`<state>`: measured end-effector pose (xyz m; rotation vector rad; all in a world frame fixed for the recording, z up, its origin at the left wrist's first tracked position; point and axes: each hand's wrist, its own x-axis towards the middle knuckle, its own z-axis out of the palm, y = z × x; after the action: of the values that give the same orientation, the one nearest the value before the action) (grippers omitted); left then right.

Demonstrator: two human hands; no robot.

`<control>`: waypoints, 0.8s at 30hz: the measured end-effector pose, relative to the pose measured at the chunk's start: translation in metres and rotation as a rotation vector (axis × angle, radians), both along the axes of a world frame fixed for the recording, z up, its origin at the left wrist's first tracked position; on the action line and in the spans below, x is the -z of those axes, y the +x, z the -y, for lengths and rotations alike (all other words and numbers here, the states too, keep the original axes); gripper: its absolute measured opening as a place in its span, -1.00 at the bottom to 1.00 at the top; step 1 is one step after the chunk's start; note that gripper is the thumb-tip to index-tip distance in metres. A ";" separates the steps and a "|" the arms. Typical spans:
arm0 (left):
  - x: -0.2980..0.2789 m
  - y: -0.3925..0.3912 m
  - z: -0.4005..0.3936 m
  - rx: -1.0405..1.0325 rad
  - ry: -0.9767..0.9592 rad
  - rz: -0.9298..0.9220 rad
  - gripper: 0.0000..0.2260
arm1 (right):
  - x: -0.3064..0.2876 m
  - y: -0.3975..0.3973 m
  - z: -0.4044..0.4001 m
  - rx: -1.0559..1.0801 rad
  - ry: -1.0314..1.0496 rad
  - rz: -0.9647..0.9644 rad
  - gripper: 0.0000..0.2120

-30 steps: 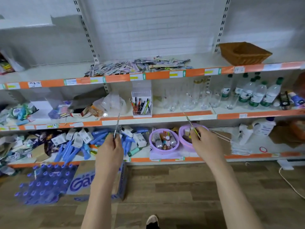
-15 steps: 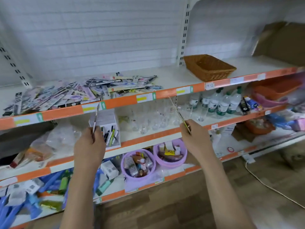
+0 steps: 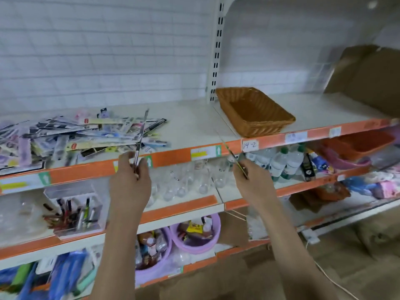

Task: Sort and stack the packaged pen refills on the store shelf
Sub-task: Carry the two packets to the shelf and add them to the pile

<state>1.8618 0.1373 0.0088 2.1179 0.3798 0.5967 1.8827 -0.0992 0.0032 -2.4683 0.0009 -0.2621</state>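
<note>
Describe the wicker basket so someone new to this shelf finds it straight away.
Start at the top shelf with the orange price strip and find the slotted white upright on the back wall. The wicker basket sits just right of its foot, near the shelf's front edge. It is the only brown woven container there, rectangular and empty, well apart from the pile of refill packs at left.

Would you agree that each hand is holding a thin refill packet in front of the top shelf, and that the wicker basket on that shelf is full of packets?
Not quite: the head view shows the wicker basket empty. The rest holds: the left hand and the right hand each hold a thin refill packet in front of the top shelf.
</note>
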 end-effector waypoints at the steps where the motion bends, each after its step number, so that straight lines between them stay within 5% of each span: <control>1: -0.004 0.009 0.013 0.011 0.000 0.028 -0.73 | -0.003 0.012 0.007 -0.011 0.013 0.017 -0.83; 4: -0.008 0.027 0.038 0.038 0.004 0.052 -0.71 | -0.001 0.044 0.017 -0.055 0.062 0.055 -0.89; 9: -0.003 0.054 0.032 -0.009 -0.058 0.009 -0.60 | 0.008 0.080 0.002 -0.084 0.142 0.026 -0.67; 15: -0.015 0.102 -0.001 0.035 -0.094 -0.021 -0.66 | -0.004 0.140 -0.036 -0.081 0.027 0.133 -0.62; 24: -0.022 0.184 -0.070 0.151 -0.016 -0.073 -0.56 | -0.011 0.229 -0.067 0.049 -0.089 0.042 -0.64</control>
<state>2.0462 0.2072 0.0304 2.1352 0.2610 0.4284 2.1118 -0.0318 0.0143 -2.5532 0.0324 -0.3416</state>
